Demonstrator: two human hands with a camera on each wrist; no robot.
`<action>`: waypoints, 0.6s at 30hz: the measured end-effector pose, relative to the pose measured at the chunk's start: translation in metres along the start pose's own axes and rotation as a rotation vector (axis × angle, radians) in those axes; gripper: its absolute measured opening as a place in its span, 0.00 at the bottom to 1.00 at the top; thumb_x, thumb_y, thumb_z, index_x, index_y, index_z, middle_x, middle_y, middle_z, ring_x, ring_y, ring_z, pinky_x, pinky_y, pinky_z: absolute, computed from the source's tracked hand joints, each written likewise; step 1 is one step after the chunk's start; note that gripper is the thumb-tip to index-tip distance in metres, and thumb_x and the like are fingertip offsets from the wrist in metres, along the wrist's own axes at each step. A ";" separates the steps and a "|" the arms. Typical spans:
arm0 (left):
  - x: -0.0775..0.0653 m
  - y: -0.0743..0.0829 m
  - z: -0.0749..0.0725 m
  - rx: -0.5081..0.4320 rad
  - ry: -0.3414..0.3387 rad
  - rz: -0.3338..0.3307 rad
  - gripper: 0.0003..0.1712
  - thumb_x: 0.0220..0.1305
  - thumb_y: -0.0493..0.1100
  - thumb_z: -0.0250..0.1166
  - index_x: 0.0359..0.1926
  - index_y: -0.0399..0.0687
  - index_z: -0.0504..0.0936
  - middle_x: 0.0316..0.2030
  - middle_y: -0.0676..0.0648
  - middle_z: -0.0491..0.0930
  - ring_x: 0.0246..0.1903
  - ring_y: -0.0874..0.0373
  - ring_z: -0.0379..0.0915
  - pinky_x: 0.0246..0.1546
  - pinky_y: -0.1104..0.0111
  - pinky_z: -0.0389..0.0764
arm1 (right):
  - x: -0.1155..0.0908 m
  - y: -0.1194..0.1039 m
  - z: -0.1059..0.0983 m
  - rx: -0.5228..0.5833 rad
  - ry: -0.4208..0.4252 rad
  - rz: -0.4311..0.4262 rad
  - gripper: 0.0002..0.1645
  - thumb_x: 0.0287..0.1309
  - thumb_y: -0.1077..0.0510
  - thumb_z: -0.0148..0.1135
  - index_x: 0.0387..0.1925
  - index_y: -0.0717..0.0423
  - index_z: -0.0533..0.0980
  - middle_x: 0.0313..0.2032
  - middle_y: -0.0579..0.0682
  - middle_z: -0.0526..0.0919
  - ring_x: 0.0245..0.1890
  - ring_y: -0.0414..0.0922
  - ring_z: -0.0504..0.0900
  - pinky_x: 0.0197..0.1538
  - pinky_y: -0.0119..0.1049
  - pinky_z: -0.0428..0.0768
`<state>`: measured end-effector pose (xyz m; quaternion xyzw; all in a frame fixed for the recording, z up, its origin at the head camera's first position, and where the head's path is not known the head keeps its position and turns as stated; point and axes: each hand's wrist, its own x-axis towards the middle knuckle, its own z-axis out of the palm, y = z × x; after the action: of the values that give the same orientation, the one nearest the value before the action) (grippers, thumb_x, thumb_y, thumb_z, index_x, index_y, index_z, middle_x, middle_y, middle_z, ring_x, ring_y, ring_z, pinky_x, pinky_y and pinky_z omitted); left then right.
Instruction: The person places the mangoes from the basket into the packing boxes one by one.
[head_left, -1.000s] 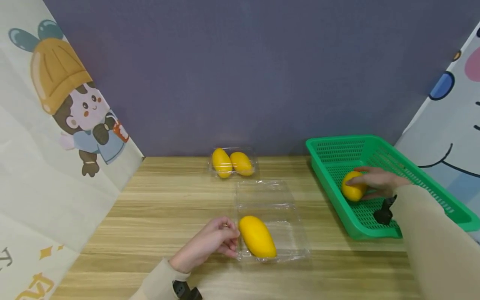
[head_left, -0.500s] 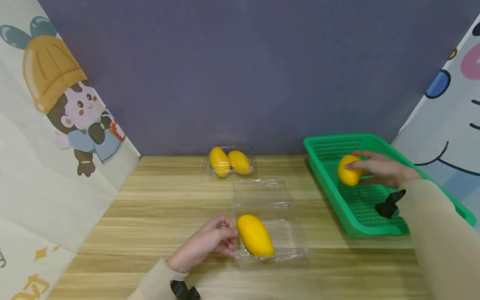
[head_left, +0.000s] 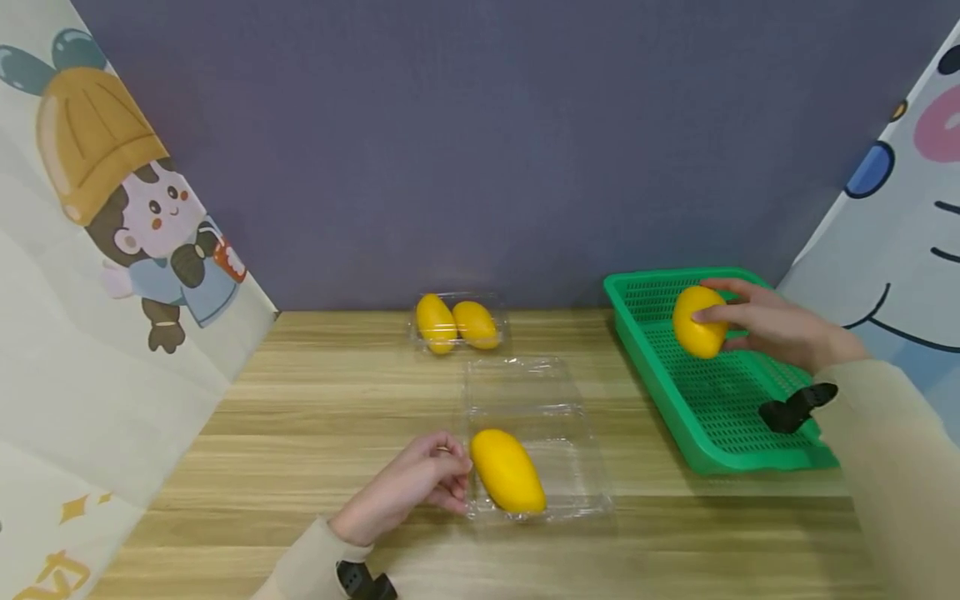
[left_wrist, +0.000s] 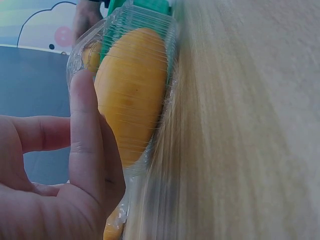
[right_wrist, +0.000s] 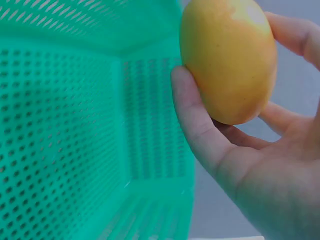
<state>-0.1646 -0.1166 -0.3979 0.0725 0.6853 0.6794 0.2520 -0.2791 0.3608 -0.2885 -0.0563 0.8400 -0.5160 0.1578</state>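
Note:
In the head view my right hand (head_left: 783,325) grips a yellow mango (head_left: 699,323), held over the green basket (head_left: 656,375). The right wrist view shows the thumb on one side of this mango and fingers on the other. My left hand (head_left: 412,483) pinches the left edge of an opened clear plastic clamshell box (head_left: 566,467), its lid folded back flat on the table. One mango (head_left: 507,471) lies in the left half of that box. Seen from the left wrist, the thumb stands at the box's rim, close to the mango (left_wrist: 132,95) behind the plastic.
A second clear box (head_left: 501,315) stands at the back of the wooden table (head_left: 337,392), with two mangoes (head_left: 476,323) inside. A dark grey wall (head_left: 480,150) rises behind the table. Printed cartoon panels (head_left: 97,350) flank it left and right.
My right hand has lifted the mango up from the basket floor, and it now hangs higher over the basket. The left hand keeps its place at the box edge.

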 end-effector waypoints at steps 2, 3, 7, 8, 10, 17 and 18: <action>0.000 0.000 0.000 -0.001 0.001 0.001 0.08 0.67 0.36 0.61 0.41 0.36 0.71 0.29 0.42 0.76 0.27 0.56 0.76 0.32 0.63 0.89 | -0.002 -0.007 0.003 0.018 0.007 -0.023 0.51 0.73 0.50 0.59 0.81 0.54 0.38 0.68 0.59 0.59 0.52 0.41 0.78 0.52 0.45 0.85; -0.001 0.000 0.000 -0.002 0.000 0.001 0.08 0.67 0.36 0.61 0.41 0.36 0.71 0.29 0.43 0.76 0.27 0.56 0.76 0.32 0.63 0.89 | -0.004 -0.010 0.005 0.023 0.010 -0.031 0.51 0.73 0.50 0.60 0.81 0.53 0.39 0.67 0.59 0.59 0.52 0.41 0.79 0.52 0.45 0.85; -0.001 0.000 0.000 -0.001 0.001 0.000 0.09 0.67 0.36 0.62 0.42 0.35 0.71 0.29 0.43 0.76 0.27 0.56 0.76 0.32 0.63 0.89 | -0.009 -0.025 0.014 0.019 0.021 -0.059 0.50 0.72 0.51 0.61 0.81 0.49 0.41 0.68 0.60 0.60 0.52 0.42 0.79 0.52 0.44 0.85; -0.001 0.000 0.000 -0.001 0.002 -0.001 0.09 0.67 0.36 0.62 0.42 0.35 0.71 0.29 0.43 0.76 0.27 0.56 0.76 0.32 0.63 0.89 | -0.010 -0.028 0.016 0.007 0.018 -0.070 0.50 0.72 0.51 0.61 0.81 0.49 0.41 0.69 0.61 0.59 0.53 0.42 0.79 0.52 0.44 0.85; -0.001 0.000 0.000 -0.003 0.002 -0.004 0.09 0.67 0.36 0.62 0.42 0.36 0.71 0.29 0.43 0.76 0.27 0.56 0.76 0.32 0.64 0.88 | -0.013 -0.034 0.021 -0.006 0.021 -0.084 0.50 0.72 0.51 0.61 0.81 0.48 0.41 0.70 0.60 0.59 0.53 0.41 0.78 0.52 0.43 0.85; -0.001 0.002 0.000 -0.004 0.004 -0.011 0.08 0.67 0.36 0.62 0.41 0.38 0.70 0.28 0.43 0.76 0.26 0.56 0.75 0.31 0.65 0.88 | -0.025 -0.051 0.038 -0.011 0.024 -0.133 0.48 0.70 0.54 0.63 0.80 0.47 0.47 0.71 0.55 0.57 0.54 0.45 0.78 0.51 0.41 0.84; -0.001 0.002 0.000 -0.004 0.004 -0.011 0.08 0.67 0.36 0.62 0.41 0.38 0.70 0.28 0.43 0.76 0.26 0.56 0.75 0.31 0.65 0.88 | -0.026 -0.053 0.040 -0.010 0.023 -0.141 0.47 0.70 0.54 0.63 0.80 0.47 0.48 0.71 0.55 0.57 0.54 0.46 0.79 0.51 0.40 0.84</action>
<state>-0.1641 -0.1173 -0.3959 0.0669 0.6848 0.6796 0.2546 -0.2451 0.3094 -0.2530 -0.1100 0.8382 -0.5224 0.1112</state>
